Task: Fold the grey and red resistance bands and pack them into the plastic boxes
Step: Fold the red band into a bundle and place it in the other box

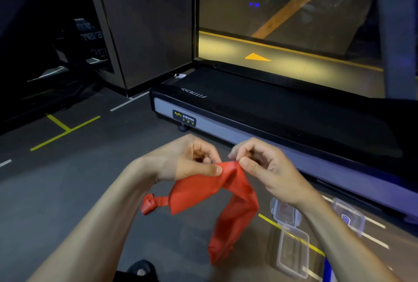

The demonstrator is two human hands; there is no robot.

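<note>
— How are we holding it?
— Our left hand (190, 160) and right hand (262, 164) are both pinching the red resistance band (228, 200) at its top fold; its two ends are hanging down.
— And the boxes?
— Clear plastic boxes (294, 247) are lying on the floor (67, 179) beside the treadmill (271, 109).

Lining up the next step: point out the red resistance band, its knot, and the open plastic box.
red resistance band (228, 193): head view, flat stretch below the hands.
knot (148, 206): head view, bunched left end of the band.
open plastic box (294, 250): head view, clear base on the floor.
</note>
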